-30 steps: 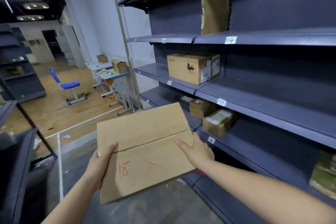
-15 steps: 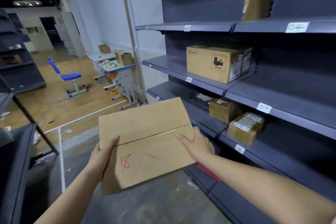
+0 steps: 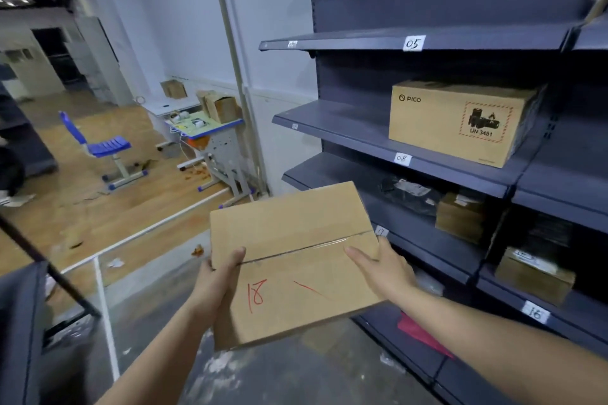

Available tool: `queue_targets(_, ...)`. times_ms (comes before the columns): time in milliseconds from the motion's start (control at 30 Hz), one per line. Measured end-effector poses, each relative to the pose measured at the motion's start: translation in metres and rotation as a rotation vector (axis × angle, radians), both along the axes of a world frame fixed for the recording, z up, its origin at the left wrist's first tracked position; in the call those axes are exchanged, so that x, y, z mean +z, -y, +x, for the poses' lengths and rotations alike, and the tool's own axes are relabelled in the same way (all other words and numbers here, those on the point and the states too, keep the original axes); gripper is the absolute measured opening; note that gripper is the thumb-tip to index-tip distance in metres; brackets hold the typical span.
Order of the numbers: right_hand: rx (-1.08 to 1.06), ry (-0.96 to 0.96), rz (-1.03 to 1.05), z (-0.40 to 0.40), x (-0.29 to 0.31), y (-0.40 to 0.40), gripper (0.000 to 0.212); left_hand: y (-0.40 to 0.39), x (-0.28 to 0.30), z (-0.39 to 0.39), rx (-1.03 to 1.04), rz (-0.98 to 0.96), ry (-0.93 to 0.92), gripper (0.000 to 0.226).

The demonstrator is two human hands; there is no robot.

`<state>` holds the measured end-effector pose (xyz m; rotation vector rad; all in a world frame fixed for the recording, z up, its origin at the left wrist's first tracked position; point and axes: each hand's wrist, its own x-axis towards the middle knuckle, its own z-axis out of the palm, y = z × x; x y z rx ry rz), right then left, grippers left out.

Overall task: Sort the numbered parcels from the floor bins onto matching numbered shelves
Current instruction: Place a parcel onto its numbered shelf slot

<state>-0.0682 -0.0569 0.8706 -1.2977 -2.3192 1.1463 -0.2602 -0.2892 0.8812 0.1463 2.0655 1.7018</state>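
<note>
A flat cardboard parcel (image 3: pixel 296 260) marked 18 in red is held in front of me above the floor. My left hand (image 3: pixel 217 276) grips its left edge, thumb on top. My right hand (image 3: pixel 385 270) grips its right edge, thumb lying on the taped seam. Dark shelving stands to the right with white number tags: 05 (image 3: pixel 413 43), 08 (image 3: pixel 402 158), 17 (image 3: pixel 381 231) just beyond the parcel's far right corner, and 16 (image 3: pixel 535 312). No tag reading 18 shows.
A large PICO carton (image 3: pixel 460 122) sits on the shelf tagged 08. Small boxes (image 3: pixel 459 220) and a dark bag lie on the shelf below, another box (image 3: pixel 534 276) above tag 16. A blue chair (image 3: pixel 98 145) and desk (image 3: pixel 210 131) stand far left. A dark rack (image 3: pixel 19 332) is near left.
The view has swung left along the shelving, so tags 05, 08 and 17 now show instead of 04 and 09. Both hands keep the same hold on the parcel.
</note>
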Motion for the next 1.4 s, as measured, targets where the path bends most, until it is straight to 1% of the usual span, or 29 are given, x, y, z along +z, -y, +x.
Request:
queue_targets(167, -0.012, 0.034, -0.021, -0.069, -0.017, -0.023, 0.064, -0.028, -0.015, -0.075, -0.023, -0.033, 0.052, 0.065)
queue_targets(300, -0.039, 0.023, -0.062, -0.128, -0.032, -0.057, 0.063, -0.069, -0.02, -0.144, -0.055, -0.105, 0.06, 0.079)
queue_targets(367, -0.06, 0.051, -0.065, -0.157, -0.033, -0.077, 0.064, -0.094, -0.015, -0.172, -0.074, -0.147, 0.042, 0.068)
queue_targets(467, -0.088, 0.069, -0.079, -0.197, -0.031, -0.107, 0.074, -0.128, -0.012, -0.212, -0.125, -0.193, 0.003, 0.046)
queue_targets(533, -0.104, 0.07, -0.08, -0.222, -0.028, -0.128, 0.077, -0.148, -0.008, -0.236, -0.161, -0.149, -0.012, 0.035)
queue_targets(600, -0.117, 0.091, -0.085, -0.243, -0.027, -0.144, 0.076, -0.165, -0.012, -0.26, -0.184, -0.131, 0.027, 0.033)
queue_targets(700, -0.157, 0.109, -0.11, -0.27, -0.03, -0.164, 0.072, -0.191, -0.017, -0.294, -0.249, -0.14, 0.037, 0.039)
queue_targets(767, -0.185, 0.118, -0.123, -0.285, -0.034, -0.176, 0.076, -0.21, -0.021, -0.317, -0.29, -0.158, 0.048, 0.043)
queue_targets(800, -0.199, 0.127, -0.131, -0.292, -0.037, -0.181, 0.08, -0.22, -0.024, -0.328, -0.302, -0.172, 0.058, 0.04)
queue_targets(867, -0.226, 0.149, -0.142, -0.307, -0.044, -0.189, 0.085, -0.238, -0.026, -0.349, -0.327, -0.165, 0.069, 0.023)
queue_targets(967, -0.278, 0.166, -0.14, -0.335, -0.053, -0.201, 0.076, -0.267, -0.033, -0.388, -0.405, -0.182, 0.111, 0.015)
queue_targets(1033, -0.331, 0.159, -0.138, -0.357, -0.057, -0.208, 0.07, -0.288, -0.038, -0.421, -0.454, -0.184, 0.141, 0.019)
queue_targets(1067, -0.358, 0.156, -0.144, -0.369, -0.058, -0.212, 0.07, -0.3, -0.044, -0.442, -0.481, -0.175, 0.174, 0.022)
queue_targets(1100, -0.385, 0.156, -0.151, -0.383, -0.059, -0.215, 0.074, -0.311, -0.045, -0.463, -0.51, -0.178, 0.2, 0.026)
queue_targets(1167, -0.444, 0.17, -0.171, -0.409, -0.061, -0.222, 0.086, -0.333, -0.044, -0.499, -0.583, -0.178, 0.2, 0.023)
queue_targets(1233, -0.528, 0.166, -0.208, -0.436, -0.061, -0.229, 0.092, -0.358, -0.047, -0.537, -0.637, -0.188, 0.192, 0.024)
queue_targets(1333, -0.619, 0.159, -0.244, -0.463, -0.058, -0.236, 0.09, -0.386, -0.047, -0.571, -0.747, -0.204, 0.191, 0.038)
queue_targets(1400, -0.667, 0.167, -0.239, -0.482, -0.058, -0.245, 0.086, -0.412, -0.053, -0.596, -0.794, -0.233, 0.214, 0.044)
